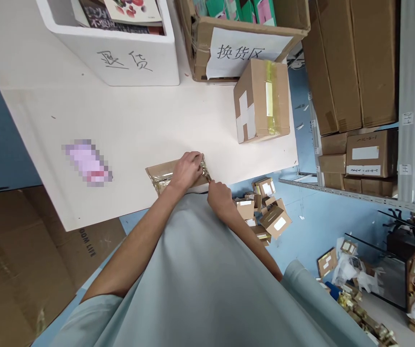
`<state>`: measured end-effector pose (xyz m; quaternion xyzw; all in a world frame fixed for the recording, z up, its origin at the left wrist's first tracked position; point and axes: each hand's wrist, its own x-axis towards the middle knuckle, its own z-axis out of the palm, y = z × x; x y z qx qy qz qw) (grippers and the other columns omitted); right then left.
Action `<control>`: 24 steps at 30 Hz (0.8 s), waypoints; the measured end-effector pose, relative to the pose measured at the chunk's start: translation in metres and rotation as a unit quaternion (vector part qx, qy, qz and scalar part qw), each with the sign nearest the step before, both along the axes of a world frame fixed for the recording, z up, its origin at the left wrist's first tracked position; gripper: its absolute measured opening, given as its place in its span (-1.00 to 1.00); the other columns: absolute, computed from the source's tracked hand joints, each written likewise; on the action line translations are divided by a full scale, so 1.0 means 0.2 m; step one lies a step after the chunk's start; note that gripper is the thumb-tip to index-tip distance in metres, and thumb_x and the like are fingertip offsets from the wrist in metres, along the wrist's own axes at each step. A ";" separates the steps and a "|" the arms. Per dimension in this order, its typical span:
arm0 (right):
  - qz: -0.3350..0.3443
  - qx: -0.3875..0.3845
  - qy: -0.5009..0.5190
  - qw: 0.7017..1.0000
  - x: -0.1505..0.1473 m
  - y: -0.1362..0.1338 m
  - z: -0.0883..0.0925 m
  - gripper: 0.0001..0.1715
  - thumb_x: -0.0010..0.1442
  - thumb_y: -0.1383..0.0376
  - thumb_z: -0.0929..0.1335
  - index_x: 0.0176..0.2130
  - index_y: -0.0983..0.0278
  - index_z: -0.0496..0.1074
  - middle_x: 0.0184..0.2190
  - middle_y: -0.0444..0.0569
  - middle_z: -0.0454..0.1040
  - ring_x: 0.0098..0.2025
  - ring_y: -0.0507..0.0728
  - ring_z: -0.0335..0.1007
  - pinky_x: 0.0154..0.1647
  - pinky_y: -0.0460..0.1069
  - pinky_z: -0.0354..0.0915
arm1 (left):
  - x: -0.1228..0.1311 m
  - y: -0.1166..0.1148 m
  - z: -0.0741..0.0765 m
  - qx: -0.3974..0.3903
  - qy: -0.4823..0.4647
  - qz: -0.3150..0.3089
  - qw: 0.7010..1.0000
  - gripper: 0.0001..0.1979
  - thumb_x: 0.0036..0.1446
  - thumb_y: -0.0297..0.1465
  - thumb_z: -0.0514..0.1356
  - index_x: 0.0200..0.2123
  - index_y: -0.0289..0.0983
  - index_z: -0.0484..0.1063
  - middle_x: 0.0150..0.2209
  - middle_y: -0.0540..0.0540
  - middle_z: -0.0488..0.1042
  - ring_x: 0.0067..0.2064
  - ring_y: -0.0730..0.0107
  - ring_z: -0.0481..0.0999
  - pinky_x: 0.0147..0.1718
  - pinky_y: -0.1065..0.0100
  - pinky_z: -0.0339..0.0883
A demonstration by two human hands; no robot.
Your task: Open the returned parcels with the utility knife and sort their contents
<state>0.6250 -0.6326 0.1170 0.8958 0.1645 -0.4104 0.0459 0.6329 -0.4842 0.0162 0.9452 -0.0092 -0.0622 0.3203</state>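
A flat brown package (pixel 160 172) with shiny clear tape lies at the table's near edge, right in front of my body. My left hand (pixel 187 169) rests over its right part, fingers curled and gripping it near the taped end. At that end's lower corner, my right hand (pixel 221 198) is closed in a fist, pinching the crinkled tape (pixel 205 168). Part of the package is hidden beneath my left hand and by my shirt.
On the white table (pixel 131 115) are a white foam box (pixel 106 58) with books, an open carton (pixel 200 48) with green packs, a taped carton (pixel 261 103) and a blurred pink item (pixel 87 163). Small cartons (pixel 274 217) litter the floor; shelving (pixel 408 144) stands right.
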 end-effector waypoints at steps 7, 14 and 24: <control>-0.045 0.004 0.000 0.999 -0.02 -0.09 0.04 -0.58 0.64 0.31 0.15 0.28 0.30 0.42 0.02 0.29 0.70 0.08 0.33 0.70 -0.02 0.08 0.50 | -0.01 0.01 0.01 -0.020 0.011 -0.002 1.000 -0.51 0.35 -0.45 0.18 0.31 -0.31 0.54 0.30 -0.34 0.55 0.30 -0.19 0.49 0.32 -0.12 0.44; -0.123 0.055 -0.036 0.990 0.09 -0.21 -0.07 -0.54 0.67 0.21 0.13 0.39 0.21 0.33 0.04 0.16 0.72 0.07 0.32 0.68 -0.01 0.04 0.42 | -0.09 0.04 0.02 -0.072 0.026 0.021 0.997 -0.42 0.40 -0.31 0.24 0.44 -0.23 0.42 0.46 -0.29 0.43 0.48 -0.17 0.40 0.47 -0.20 0.31; -0.098 0.145 -0.010 0.984 0.10 -0.26 -0.09 -0.49 0.62 0.22 0.22 0.44 0.18 0.36 0.11 0.05 0.74 0.10 0.28 0.69 0.07 0.01 0.42 | -0.26 -0.04 0.03 -0.030 0.003 0.023 0.999 -0.62 0.59 -0.21 0.06 0.23 -0.21 0.55 0.49 -0.32 0.38 0.63 -0.14 0.16 0.53 -0.25 0.17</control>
